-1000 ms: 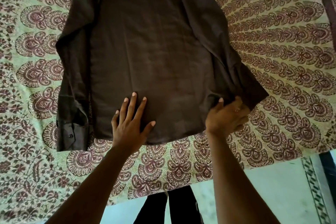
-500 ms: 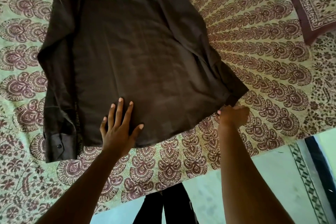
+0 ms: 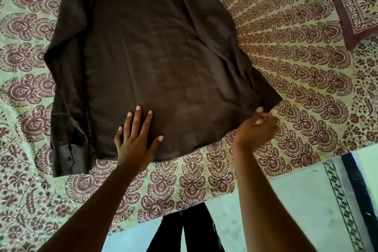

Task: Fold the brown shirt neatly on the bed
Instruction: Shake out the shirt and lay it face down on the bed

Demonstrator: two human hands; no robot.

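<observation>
- Flat on the bed (image 3: 296, 47) lies the shirt (image 3: 159, 63), back up, sleeves folded in along both sides.
- Left hand (image 3: 135, 141) rests on its hem, fingers spread and straight.
- Right hand (image 3: 255, 129) is at the hem's right corner, blurred; its grip I cannot tell.
- Pillow (image 3: 356, 0) sits far right.

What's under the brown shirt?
The patterned green-and-maroon bedsheet shows all around the brown cotton shirt; directly beneath is covered. The left hand presses on top.

Shirt (image 3: 155, 63) collar beyond top edge
</observation>
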